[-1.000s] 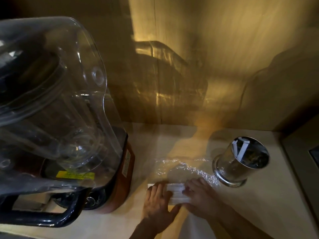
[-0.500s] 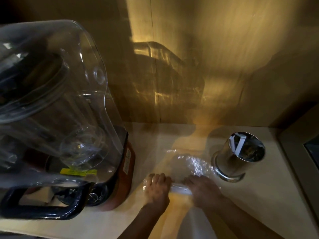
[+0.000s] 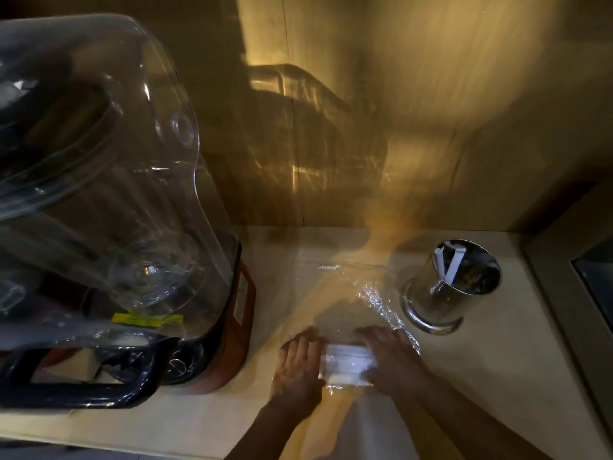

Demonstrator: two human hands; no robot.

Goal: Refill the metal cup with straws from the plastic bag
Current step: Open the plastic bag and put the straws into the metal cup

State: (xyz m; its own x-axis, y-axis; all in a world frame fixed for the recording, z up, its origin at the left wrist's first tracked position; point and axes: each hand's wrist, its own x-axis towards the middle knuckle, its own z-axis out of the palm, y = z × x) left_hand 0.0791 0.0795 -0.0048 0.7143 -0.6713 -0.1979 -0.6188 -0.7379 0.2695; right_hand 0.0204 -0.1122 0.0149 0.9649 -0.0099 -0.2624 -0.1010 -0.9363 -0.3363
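Note:
A clear plastic bag (image 3: pixel 351 293) lies flat on the counter, its far part crinkled and shiny. A bundle of white straws (image 3: pixel 346 361) sits in its near end. My left hand (image 3: pixel 298 370) rests on the bundle's left end with fingers spread over the bag. My right hand (image 3: pixel 391 360) presses on the right end. The metal cup (image 3: pixel 447 287) stands upright to the right of the bag, with a couple of white straws (image 3: pixel 452 262) leaning inside it.
A large blender with a clear cover (image 3: pixel 99 180) and a dark handle (image 3: pixel 83 390) fills the left side, close to my left hand. A wooden wall (image 3: pixel 398 111) rises behind the counter (image 3: pixel 497 376). A dark panel (image 3: pixel 593 283) borders the right edge.
Both hands have flattened over the straw bundle, which shows wider between them than half a second ago. The bag and cup stay in place.

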